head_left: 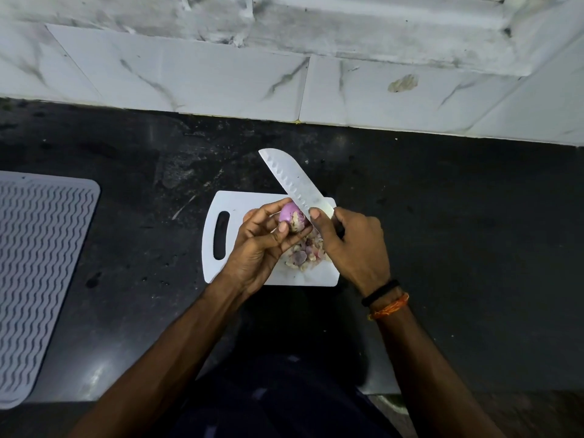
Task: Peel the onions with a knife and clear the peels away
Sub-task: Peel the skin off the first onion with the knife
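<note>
My left hand (264, 240) grips a small purple onion (292, 214) above the white cutting board (243, 203); part of its papery skin still clings to the right side. My right hand (352, 245) holds a broad knife (294, 180) by its handle, the thumb lying on the blade beside the onion. The blade points up and to the left, away from me. A heap of onion peels (305, 251) lies on the board under my hands. Another onion peeks out behind my left fingers, mostly hidden.
The board lies on a dark stone counter (442, 216) with a white marbled tile wall (221, 74) behind. A grey ribbed drying mat (38, 263) lies at the left edge. The counter's front edge runs just below my forearms.
</note>
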The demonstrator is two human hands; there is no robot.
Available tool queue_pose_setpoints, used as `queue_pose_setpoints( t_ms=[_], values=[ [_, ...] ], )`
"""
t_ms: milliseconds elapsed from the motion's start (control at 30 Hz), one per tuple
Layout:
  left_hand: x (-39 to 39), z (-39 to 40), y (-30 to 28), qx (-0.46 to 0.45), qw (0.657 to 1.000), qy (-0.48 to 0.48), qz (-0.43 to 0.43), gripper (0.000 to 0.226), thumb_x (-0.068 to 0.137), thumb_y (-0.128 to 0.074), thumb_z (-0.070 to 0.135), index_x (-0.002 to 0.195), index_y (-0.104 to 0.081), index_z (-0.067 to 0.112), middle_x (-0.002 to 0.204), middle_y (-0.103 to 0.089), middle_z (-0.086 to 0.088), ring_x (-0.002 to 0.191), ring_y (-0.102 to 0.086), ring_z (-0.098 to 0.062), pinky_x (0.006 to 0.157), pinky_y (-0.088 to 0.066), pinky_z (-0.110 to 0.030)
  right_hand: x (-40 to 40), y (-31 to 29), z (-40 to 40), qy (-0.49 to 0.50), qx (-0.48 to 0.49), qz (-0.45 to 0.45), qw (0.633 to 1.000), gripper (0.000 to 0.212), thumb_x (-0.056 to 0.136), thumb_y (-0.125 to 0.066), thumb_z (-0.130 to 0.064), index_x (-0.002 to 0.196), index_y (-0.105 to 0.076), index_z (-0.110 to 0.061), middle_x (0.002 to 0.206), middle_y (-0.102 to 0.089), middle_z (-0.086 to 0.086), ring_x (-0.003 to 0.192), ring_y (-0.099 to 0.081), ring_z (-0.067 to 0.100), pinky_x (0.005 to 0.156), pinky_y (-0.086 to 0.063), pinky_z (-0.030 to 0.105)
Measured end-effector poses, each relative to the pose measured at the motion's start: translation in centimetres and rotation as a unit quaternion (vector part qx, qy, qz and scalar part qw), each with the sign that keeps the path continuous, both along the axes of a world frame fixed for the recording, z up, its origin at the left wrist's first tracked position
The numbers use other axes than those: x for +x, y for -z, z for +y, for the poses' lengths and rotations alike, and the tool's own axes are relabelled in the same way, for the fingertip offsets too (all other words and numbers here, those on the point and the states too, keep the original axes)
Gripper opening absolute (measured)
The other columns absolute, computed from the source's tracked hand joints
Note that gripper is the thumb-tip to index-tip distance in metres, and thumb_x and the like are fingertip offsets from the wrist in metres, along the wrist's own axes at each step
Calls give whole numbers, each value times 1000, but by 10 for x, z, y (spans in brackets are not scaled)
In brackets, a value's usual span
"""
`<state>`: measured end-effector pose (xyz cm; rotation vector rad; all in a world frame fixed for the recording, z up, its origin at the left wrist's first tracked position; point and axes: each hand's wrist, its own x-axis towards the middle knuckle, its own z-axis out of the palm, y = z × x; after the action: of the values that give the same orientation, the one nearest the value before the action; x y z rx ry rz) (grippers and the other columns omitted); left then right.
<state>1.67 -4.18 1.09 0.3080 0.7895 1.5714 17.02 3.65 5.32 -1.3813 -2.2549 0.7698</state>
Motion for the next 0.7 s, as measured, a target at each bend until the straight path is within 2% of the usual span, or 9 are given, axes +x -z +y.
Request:
queue_pose_setpoints(
  t_ms=[100,167,233,300,400,533,633,700],
  values=[
    [0,0,-2,-12,1000,5,3,48,78,-83,11,122,-66,2,123,-66,-22,118,-64,-36,96,-55,-46,3,-1,1,-10,22,-21,999,63,89,-45,-70,69,-60,-13,58,-56,-8,51,-56,9,49,-48,29],
    [2,1,-1,-31,999,-4,20,28,80,-72,1,108,-71,6,113,-66,-18,106,-70,-30,89,-58,-43,3,-1,1,-16,42,-36,998,63,86,-47,-75,63,-56,-17,54,-49,-14,48,-51,6,47,-40,25],
    [3,2,-1,-45,998,-8,40,21,81,-66,-2,101,-68,3,101,-66,-11,97,-71,-22,85,-59,-41,1,1,-2,-19,58,-51,997,63,83,-42,-80,58,-50,-22,48,-38,-17,43,-42,3,47,-30,22],
    [4,3,-2,-46,998,-8,45,39,80,-72,1,116,-58,-6,107,-66,-13,100,-70,-23,87,-58,-41,-1,3,-6,-7,63,-50,997,61,84,-42,-78,57,-48,-24,46,-35,-17,41,-38,3,48,-28,21],
    [2,2,-6,-18,1000,-11,20,60,74,-88,15,122,-59,-4,109,-69,-17,106,-69,-29,92,-56,-43,1,4,-9,9,48,4,999,60,88,-47,-71,57,-49,-20,47,-40,-13,42,-43,6,47,-33,22],
    [1,0,-6,10,999,1,36,62,79,-84,18,131,-59,-2,134,-58,-30,125,-58,-42,97,-53,-46,4,3,-5,35,38,12,999,61,91,-41,-69,57,-48,-18,48,-43,-10,43,-43,8,47,-35,26],
    [0,1,-5,4,999,-2,46,60,78,-84,20,130,-61,-1,135,-57,-29,125,-58,-42,96,-54,-45,5,5,-3,40,48,-4,998,64,91,-42,-69,58,-52,-15,49,-49,-5,44,-47,11,48,-43,33],
    [0,1,-6,2,999,-6,50,55,77,-85,21,126,-66,3,132,-61,-25,123,-60,-40,96,-55,-46,5,7,-3,32,52,-11,998,65,91,-41,-69,61,-55,-14,51,-54,-2,45,-51,13,49,-46,34]
  ],
)
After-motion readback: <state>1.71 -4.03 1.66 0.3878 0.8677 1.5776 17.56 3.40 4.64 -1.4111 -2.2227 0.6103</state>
